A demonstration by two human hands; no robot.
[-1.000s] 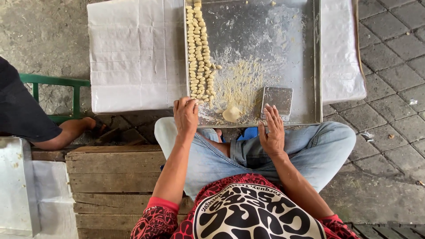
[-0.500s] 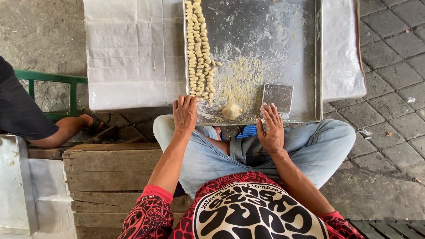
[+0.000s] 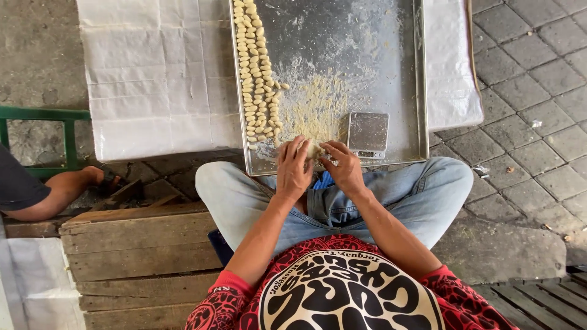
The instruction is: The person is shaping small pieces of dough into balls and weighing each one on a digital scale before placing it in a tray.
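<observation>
Both hands (image 3: 319, 164) hide most of the dough lump (image 3: 313, 148); the tray (image 3: 422, 91) and pellet rows (image 3: 254, 73) run off the top edge.

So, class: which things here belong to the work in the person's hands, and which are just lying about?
In use: dough lump, left hand, right hand, metal tray, rows of dough pieces, small scale.
Lying about: wooden pallet, green frame, white sheet.
</observation>
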